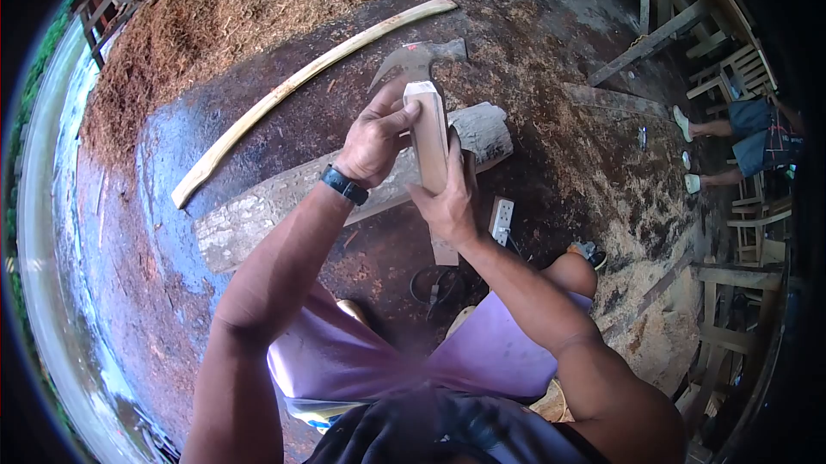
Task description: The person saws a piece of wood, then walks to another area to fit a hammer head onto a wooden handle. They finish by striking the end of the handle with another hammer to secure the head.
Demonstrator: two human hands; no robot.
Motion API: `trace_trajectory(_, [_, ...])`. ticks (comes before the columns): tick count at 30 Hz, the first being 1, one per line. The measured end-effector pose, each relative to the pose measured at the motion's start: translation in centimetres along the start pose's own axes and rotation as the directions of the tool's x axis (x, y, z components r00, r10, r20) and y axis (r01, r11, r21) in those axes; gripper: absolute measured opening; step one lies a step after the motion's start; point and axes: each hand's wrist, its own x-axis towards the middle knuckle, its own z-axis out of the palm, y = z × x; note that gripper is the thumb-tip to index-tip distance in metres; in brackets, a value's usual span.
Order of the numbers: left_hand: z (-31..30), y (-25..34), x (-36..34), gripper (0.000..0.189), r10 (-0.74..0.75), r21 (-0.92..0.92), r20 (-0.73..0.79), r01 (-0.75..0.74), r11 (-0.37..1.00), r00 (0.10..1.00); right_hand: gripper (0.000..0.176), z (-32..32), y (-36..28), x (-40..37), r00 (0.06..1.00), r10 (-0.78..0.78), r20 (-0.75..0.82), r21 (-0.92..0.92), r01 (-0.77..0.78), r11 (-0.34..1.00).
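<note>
A short, squared piece of wood [428,137] with a pale tapered end is held upright between my hands, over a log [249,223]. My left hand [376,137] grips its upper part from the left, thumb on its near face. Lower on the right edge, my right hand [449,197] is closed around it with fingers along the side. A claw hammer [419,58] shows its metal head just beyond the top of the wood; its handle is hidden. Below my right hand a flat wooden end [444,255] sticks out.
A long curved pole [318,68] lies beyond the log, near heaped wood shavings [258,0]. A white power strip [502,216] and a black cable [434,290] are close to my knees. At the right stand a person [750,139] and wooden frames [744,77].
</note>
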Motion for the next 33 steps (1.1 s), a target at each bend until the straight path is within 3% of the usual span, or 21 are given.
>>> trace_trajectory(5, [0.2,0.4,-0.5,0.044,-0.018,-0.220,0.104,0.041,0.975,0.994,0.103,-0.5,0.0,-0.4,0.996,-0.086,0.005,-0.031,0.086,0.996])
trace_trajectory(11, [0.7,0.6,-0.5,0.046,-0.020,-0.273,0.180,0.070,0.960,0.983,0.104,-1.1,0.2,-0.5,0.996,-0.090,0.012,-0.061,0.090,0.994])
trace_trajectory(18, [1.6,0.6,-0.4,0.038,0.000,-0.349,0.171,0.061,0.935,0.985,0.102,-1.2,1.1,-0.4,0.983,-0.183,-0.013,-0.076,0.181,0.980])
trace_trajectory(28, [0.8,0.4,0.2,0.044,-0.010,-0.405,0.142,0.068,0.912,0.990,0.102,-1.3,0.4,-0.1,0.992,-0.124,0.034,-0.092,0.127,0.988])
trace_trajectory(33, [-0.1,0.6,0.6,0.048,-0.001,-0.500,0.181,0.092,0.861,0.984,0.104,-1.0,0.1,0.3,0.977,-0.212,0.014,-0.123,0.212,0.969])
